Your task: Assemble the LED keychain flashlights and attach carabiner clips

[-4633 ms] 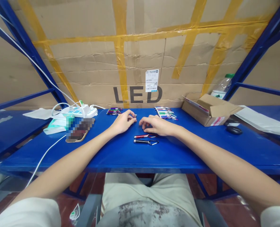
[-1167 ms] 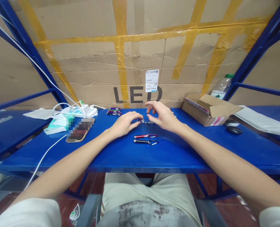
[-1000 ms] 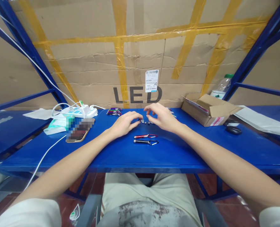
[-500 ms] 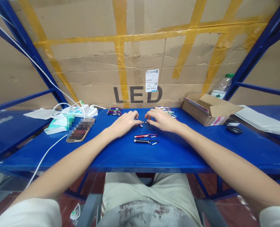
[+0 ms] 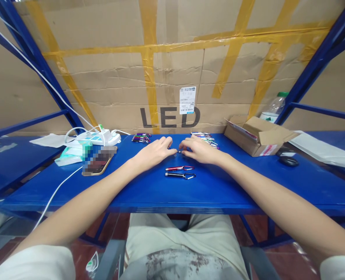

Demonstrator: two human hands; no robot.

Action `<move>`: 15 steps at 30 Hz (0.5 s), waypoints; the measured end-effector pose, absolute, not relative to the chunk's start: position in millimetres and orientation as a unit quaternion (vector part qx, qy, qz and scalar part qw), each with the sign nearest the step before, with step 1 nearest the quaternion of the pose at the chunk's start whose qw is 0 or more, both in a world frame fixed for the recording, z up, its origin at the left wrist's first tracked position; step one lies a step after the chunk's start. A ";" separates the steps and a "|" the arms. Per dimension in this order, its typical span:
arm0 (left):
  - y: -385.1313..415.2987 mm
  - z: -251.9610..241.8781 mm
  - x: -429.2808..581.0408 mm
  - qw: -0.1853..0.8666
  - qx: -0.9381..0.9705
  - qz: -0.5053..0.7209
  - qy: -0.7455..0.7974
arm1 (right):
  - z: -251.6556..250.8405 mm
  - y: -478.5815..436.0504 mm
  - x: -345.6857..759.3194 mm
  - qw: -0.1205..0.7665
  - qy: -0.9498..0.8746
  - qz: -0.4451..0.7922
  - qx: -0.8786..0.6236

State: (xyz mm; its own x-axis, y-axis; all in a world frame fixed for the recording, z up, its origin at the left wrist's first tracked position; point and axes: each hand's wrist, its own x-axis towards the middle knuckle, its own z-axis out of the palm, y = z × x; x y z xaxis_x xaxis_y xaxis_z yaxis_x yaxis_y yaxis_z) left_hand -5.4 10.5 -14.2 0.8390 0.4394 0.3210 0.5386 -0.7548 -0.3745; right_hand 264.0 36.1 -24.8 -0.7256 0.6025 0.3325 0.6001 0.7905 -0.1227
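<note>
My left hand (image 5: 157, 151) rests on the blue table (image 5: 219, 186), its fingers curled and thumb pointing right. A small dark end of something shows beside its fingers; the rest is hidden. Close on the other side, my right hand (image 5: 198, 148) has thumb and fingertips brought together over the table. Between the hands lies a tiny round metallic piece (image 5: 179, 151), too small to name surely. Nearer to me lie a red penlight (image 5: 174, 168) and a black penlight (image 5: 174, 175), each with a carabiner clip on its right end.
Several coloured penlights (image 5: 141, 138) lie behind my left hand, more penlights (image 5: 203, 135) behind my right. A phone (image 5: 98, 165), a power strip (image 5: 92, 137) and a tissue pack (image 5: 70, 154) are left. Right stand an open cardboard box (image 5: 248, 142) and a black mouse (image 5: 289, 161).
My right hand has shifted slightly, its fingertips closing in toward my left thumb. A small purplish piece seen under my left hand is now mostly hidden. The two front penlights stay put.
</note>
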 end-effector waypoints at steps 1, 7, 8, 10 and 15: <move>9.8 -14.5 -5.7 0.207 -0.933 -0.110 -0.274 | -24.9 35.9 263.8 0.178 -0.929 0.003 -0.324; 10.7 -18.3 -9.2 0.018 -0.943 -0.167 -0.288 | -27.7 36.1 263.8 0.184 -0.929 0.006 -0.322; 11.7 -18.4 -9.7 -0.003 -0.941 -0.181 -0.286 | -28.4 36.3 263.9 0.185 -0.929 0.007 -0.321; 13.7 -18.2 -10.2 -0.023 -0.936 -0.203 -0.286 | -29.3 36.5 263.8 0.187 -0.929 0.008 -0.321; 15.4 -18.2 -8.2 0.006 -0.939 -0.203 -0.279 | -28.8 35.5 262.6 0.187 -0.929 0.012 -0.318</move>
State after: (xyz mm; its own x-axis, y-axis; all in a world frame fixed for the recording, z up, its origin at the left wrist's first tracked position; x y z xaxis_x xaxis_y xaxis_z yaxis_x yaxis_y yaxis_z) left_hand -8.2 15.4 -18.2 0.7618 0.5207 0.3853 0.5257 -0.8446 0.1019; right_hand 262.6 35.5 -28.8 -0.7276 0.5958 0.3399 0.5867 0.7973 -0.1417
